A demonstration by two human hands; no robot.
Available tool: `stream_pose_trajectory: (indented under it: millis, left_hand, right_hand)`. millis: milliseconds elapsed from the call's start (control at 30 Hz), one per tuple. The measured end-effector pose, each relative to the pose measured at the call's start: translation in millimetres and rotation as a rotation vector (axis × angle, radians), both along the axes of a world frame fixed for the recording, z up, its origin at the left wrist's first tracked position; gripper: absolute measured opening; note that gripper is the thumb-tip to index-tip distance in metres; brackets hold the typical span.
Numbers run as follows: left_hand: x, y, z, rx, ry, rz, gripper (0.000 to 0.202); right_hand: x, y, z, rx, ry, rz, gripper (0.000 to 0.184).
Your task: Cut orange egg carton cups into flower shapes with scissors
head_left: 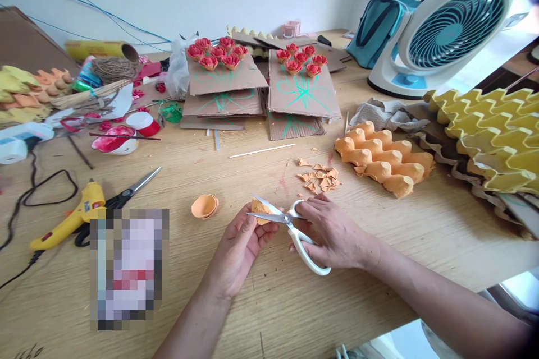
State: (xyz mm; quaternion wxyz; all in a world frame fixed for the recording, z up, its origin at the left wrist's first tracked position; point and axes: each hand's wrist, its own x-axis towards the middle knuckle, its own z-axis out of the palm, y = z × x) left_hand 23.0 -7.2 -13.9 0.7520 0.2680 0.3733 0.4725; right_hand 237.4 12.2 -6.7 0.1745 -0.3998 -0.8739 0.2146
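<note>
My left hand [248, 241] pinches a small orange egg-carton cup [260, 208] between thumb and fingers. White-handled scissors [312, 261] are in my right hand [332, 230], with thumb and fingers through the loops. Their blades are spread, and they lie across the cup close to my left fingertips. To the left of my left hand, a trimmed orange cup [205, 206] rests on the table, perhaps with another nested in it. Torn orange carton scraps [322, 176] are heaped just beyond my right hand. Behind that hand lies an orange egg-carton piece [383, 157] with several bumps.
Red paper-like flowers [218, 53] stand on stacked cardboard [227, 81] at the back. A yellow glue gun [86, 210] and black scissors [133, 188] lie left. A fan [455, 33] and yellow egg trays [497, 134] occupy the right. A thin stick [261, 151] lies mid-table.
</note>
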Motion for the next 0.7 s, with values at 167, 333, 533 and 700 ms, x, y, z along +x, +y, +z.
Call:
stream_pose_trajectory:
  millis: [167,333,533,700]
  left_hand:
    - [-1.3,0.0,-0.7,0.004,-0.050,-0.023,0.036]
    - [-1.1,0.5,1.3,-0.005,-0.066,-0.022,0.033]
    - [-2.1,1.0,0.9,-0.005,-0.067,-0.020,0.036]
    - [-3.9,1.3,-0.4,0.016,-0.064,-0.017,0.036]
  right_hand:
    - [0.8,-1.9,0.0,-0.010,0.041,0.010,0.030]
    - [0.2,-2.3,1.2,0.000,0.053,0.012,0.031]
    - [1.7,-2.7,0.9,0.023,0.052,0.001,0.030]
    - [2.7,-3.8,-1.8,0.026,0.060,-0.005,0.033]
